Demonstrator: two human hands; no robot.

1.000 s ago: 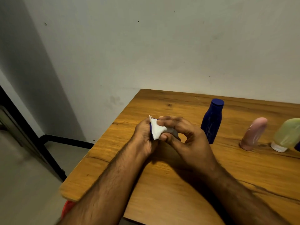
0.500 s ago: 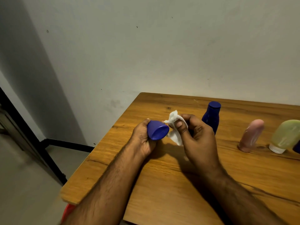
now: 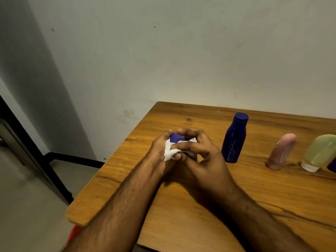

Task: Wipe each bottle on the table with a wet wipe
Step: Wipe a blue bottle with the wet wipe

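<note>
A small blue bottle (image 3: 176, 138) is gripped in my left hand (image 3: 161, 153) above the wooden table (image 3: 181, 215); only its blue end shows between my fingers. My right hand (image 3: 201, 157) holds a crumpled white wet wipe (image 3: 170, 153) and presses it around the bottle, its fingers curled over it. A tall dark blue bottle (image 3: 234, 140) stands upright to the right. Further right stand a pink bottle (image 3: 281, 151) and a yellow-green tube (image 3: 320, 151) on its white cap.
The table's left edge (image 3: 109, 170) drops to a grey floor, with a black frame (image 3: 54, 177) beside it. A white wall backs the table. Something dark blue (image 3: 331, 165) is cut off at the right border. A red object (image 3: 73, 233) shows under the table's front corner.
Half a second ago my right hand held the wipe clear of the bottle, whose blue end was bare. Now that hand has closed back over the bottle with the wipe.
</note>
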